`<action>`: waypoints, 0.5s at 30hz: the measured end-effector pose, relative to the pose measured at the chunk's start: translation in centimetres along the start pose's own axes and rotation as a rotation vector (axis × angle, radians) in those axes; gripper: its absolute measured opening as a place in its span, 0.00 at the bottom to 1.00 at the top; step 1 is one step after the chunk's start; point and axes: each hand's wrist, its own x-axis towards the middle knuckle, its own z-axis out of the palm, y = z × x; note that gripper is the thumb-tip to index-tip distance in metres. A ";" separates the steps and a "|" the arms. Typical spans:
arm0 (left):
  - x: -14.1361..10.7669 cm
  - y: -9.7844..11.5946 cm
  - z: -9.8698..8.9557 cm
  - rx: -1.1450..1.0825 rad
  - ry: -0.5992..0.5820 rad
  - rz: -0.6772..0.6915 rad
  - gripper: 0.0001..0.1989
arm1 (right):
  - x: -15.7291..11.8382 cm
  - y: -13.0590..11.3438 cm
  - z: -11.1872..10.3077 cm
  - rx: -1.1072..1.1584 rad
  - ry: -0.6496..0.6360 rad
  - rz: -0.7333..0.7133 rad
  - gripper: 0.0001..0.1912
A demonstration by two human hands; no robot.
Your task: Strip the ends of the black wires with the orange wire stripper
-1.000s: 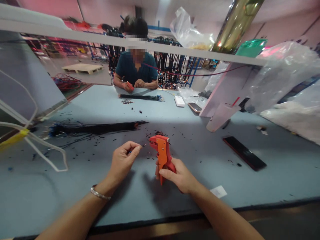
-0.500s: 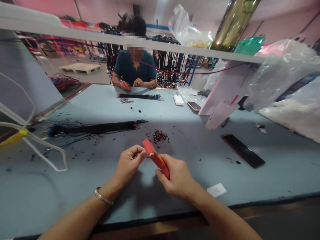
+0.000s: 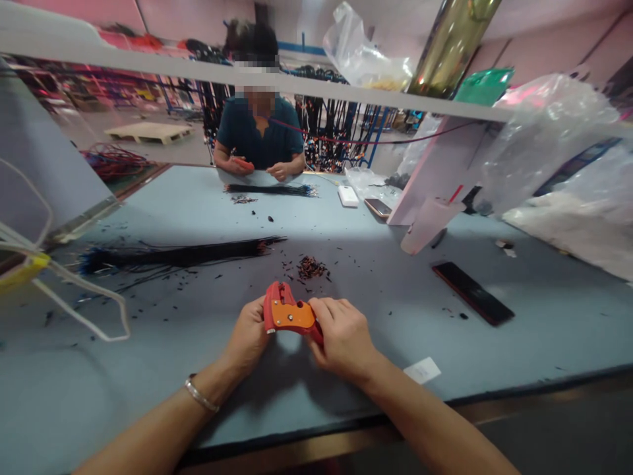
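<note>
My right hand [image 3: 343, 333] is wrapped round the handles of a red and orange hand tool [image 3: 291, 315], whose side faces me. At the tool's red head is my left hand [image 3: 250, 336], its fingers closed and partly hidden behind the head; what they hold, if anything, cannot be made out. Just beyond the tool lies a heap of small dark and reddish scraps [image 3: 311, 267]. A bundle of black wires [image 3: 198, 254] with blue ends stretches across the table to the left.
Across the table [image 3: 346, 356] sits a person [image 3: 262, 132] holding a red tool near another wire bundle [image 3: 270, 190]. On the right are a black phone [image 3: 473, 292], a cup [image 3: 430, 225] and a white card [image 3: 422, 370]. White tubing [image 3: 86, 310] stands at left.
The tool has turned from edge-on to show its orange side, and its head has moved left and down. My left fingertips have gone behind the head. The view has shifted slightly.
</note>
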 end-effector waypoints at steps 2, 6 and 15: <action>0.0 0.1 0.0 0.012 -0.017 -0.006 0.06 | 0.0 0.0 0.0 0.001 -0.025 0.020 0.17; -0.1 0.0 0.1 0.025 -0.029 -0.022 0.07 | 0.2 0.1 0.2 -0.009 -0.078 0.067 0.13; 0.0 -1.7 -0.3 0.059 0.037 -0.057 0.07 | 0.5 0.1 0.4 -0.073 -0.161 0.094 0.11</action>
